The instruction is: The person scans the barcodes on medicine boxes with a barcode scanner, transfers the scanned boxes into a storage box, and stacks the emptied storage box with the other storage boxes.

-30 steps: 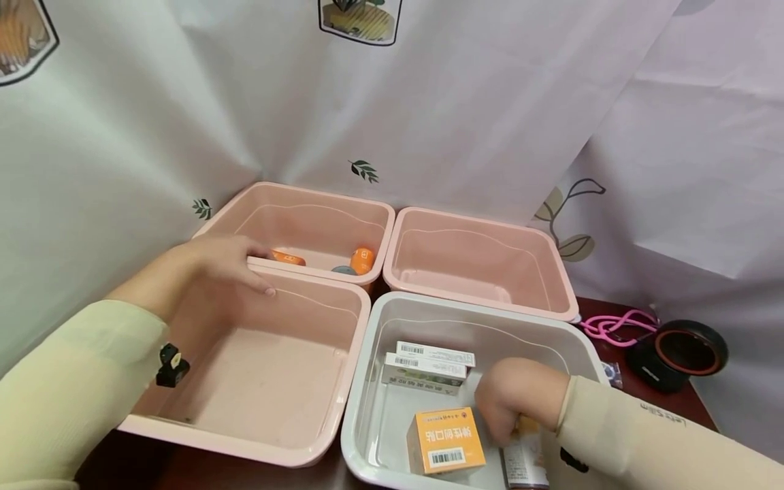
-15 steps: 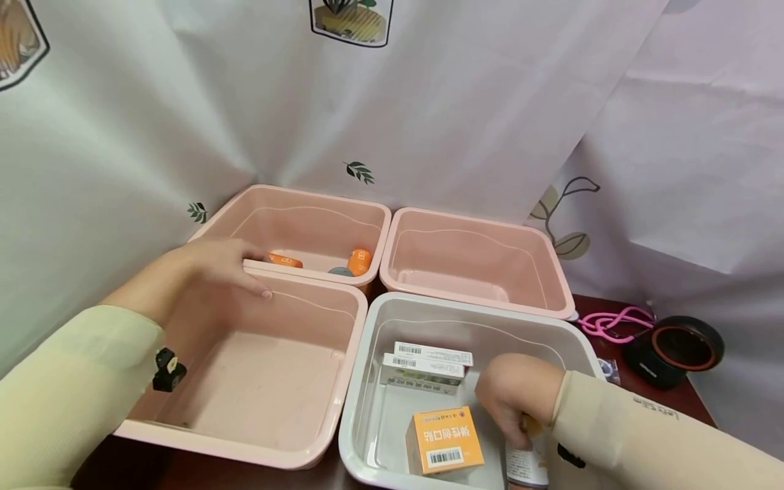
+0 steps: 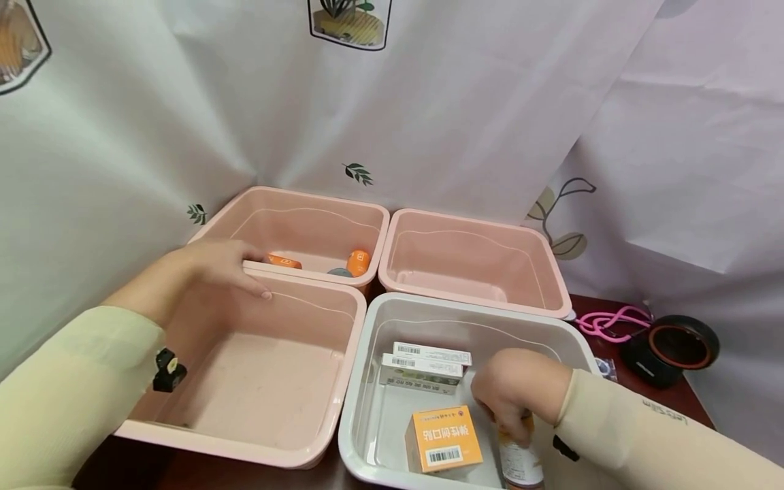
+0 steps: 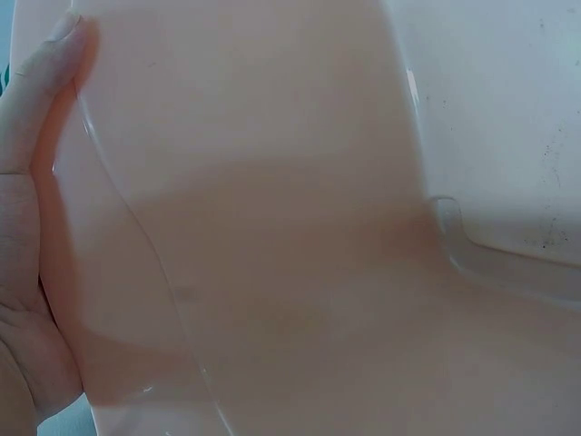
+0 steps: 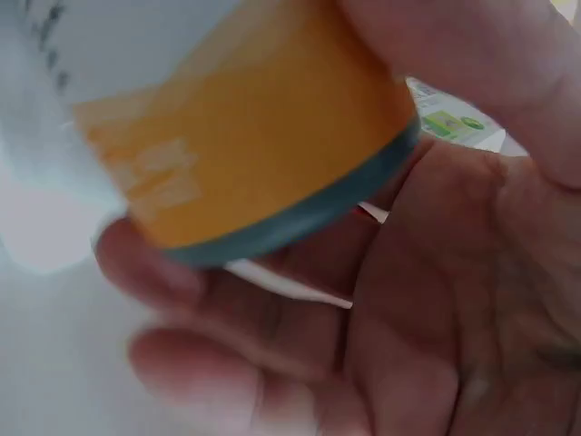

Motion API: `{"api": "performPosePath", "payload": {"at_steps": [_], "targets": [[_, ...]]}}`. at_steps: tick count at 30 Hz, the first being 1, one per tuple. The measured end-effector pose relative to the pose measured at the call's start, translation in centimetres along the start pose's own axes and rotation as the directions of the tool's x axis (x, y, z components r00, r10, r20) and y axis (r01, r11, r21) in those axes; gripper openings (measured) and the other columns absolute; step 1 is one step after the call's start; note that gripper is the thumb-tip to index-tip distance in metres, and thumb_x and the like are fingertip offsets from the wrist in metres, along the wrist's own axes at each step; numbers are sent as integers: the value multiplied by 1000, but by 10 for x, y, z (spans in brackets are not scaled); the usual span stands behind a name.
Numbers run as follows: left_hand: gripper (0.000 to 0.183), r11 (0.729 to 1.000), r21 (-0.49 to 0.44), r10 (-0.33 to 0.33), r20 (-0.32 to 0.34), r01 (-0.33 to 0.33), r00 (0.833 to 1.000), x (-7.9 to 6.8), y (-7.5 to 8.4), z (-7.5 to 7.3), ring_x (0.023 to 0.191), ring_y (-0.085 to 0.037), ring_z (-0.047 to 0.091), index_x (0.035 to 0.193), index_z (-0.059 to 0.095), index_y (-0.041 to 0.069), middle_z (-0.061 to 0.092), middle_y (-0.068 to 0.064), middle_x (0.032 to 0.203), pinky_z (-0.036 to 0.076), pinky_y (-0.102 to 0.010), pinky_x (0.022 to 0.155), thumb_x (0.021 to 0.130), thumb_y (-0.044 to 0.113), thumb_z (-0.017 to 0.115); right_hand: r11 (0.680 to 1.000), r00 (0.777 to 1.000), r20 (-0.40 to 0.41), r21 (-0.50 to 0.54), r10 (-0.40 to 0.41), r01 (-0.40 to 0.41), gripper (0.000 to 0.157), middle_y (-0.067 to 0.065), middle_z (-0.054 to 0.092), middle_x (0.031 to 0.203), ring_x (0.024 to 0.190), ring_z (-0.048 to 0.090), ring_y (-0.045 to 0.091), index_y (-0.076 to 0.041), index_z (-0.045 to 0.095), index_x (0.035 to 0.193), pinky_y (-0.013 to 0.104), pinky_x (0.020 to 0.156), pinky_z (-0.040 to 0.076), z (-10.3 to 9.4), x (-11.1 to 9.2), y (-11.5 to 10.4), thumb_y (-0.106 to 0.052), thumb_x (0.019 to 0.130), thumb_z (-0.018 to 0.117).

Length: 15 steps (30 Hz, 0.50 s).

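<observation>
In the head view my left hand point(image 3: 223, 264) holds the far rim of the near-left pink bin point(image 3: 245, 449), thumb along the inside wall; the fingertips are partly hidden behind the rim. My right hand point(image 3: 505, 388) reaches into the grey bin point(image 3: 352, 408) and grips one end of a white-and-orange cylindrical bottle point(image 3: 522, 464). In the right wrist view, thumb and fingers curl about the bottle's orange end point(image 5: 272, 136), which has a dark rim. Left of that hand sit an orange bandage box point(image 3: 444, 439) and two thin white medicine boxes point(image 3: 422, 372).
Two more pink bins stand behind. The far-left bin point(image 3: 318, 204) contains small orange items point(image 3: 358, 262) and a grey round thing point(image 3: 339, 272); the other point(image 3: 471, 224) stands beside it. A pink cord point(image 3: 612, 323) and a black round device point(image 3: 670, 350) lie on the right.
My right hand has closed its grip on the bottle's end, and the bottle has shifted slightly left. My left hand stays on the bin rim. The camera view has shifted slightly.
</observation>
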<state>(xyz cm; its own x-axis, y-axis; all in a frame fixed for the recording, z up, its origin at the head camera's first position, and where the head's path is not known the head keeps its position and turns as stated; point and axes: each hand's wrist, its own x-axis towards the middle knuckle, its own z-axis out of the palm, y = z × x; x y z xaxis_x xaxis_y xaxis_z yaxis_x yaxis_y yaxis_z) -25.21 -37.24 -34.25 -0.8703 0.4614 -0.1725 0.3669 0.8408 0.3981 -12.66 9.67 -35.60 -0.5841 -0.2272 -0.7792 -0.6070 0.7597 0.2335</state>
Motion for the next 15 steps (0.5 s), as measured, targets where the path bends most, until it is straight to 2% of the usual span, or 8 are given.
{"api": "performPosePath", "payload": {"at_steps": [4,7,11,15], "targets": [[80,1000,1,11,2,-11,1000,0,1,-1,104,-21,66,137,68,0,73,-2,116,52,-50,94,81,52,91,990,999,17,139,-36,33,38,-11,64,79,64,59,11,-25,69,80,32,61,54,-3,-3,5,-9,67,101],[79,1000,11,12,-5,-12,1000,0,1,0,105,-21,66,137,69,2,73,-2,117,52,-50,95,81,52,90,973,998,-16,224,-54,56,41,-10,63,82,62,61,13,-27,69,82,32,59,55,-6,-9,10,-9,66,102],[76,998,57,12,-32,-10,999,0,0,2,107,-24,66,134,71,3,73,-5,120,50,-53,96,80,53,90,966,982,-152,214,-111,142,46,-13,58,83,67,59,9,-30,68,85,30,63,53,-12,-25,20,-11,61,103],[79,998,59,3,-44,-1,999,0,0,2,111,-27,65,134,70,1,72,-8,123,50,-56,98,79,54,91,947,935,-315,216,-162,237,52,-17,58,84,74,56,6,-30,65,86,30,69,50,-21,-48,37,-11,56,103]]}}
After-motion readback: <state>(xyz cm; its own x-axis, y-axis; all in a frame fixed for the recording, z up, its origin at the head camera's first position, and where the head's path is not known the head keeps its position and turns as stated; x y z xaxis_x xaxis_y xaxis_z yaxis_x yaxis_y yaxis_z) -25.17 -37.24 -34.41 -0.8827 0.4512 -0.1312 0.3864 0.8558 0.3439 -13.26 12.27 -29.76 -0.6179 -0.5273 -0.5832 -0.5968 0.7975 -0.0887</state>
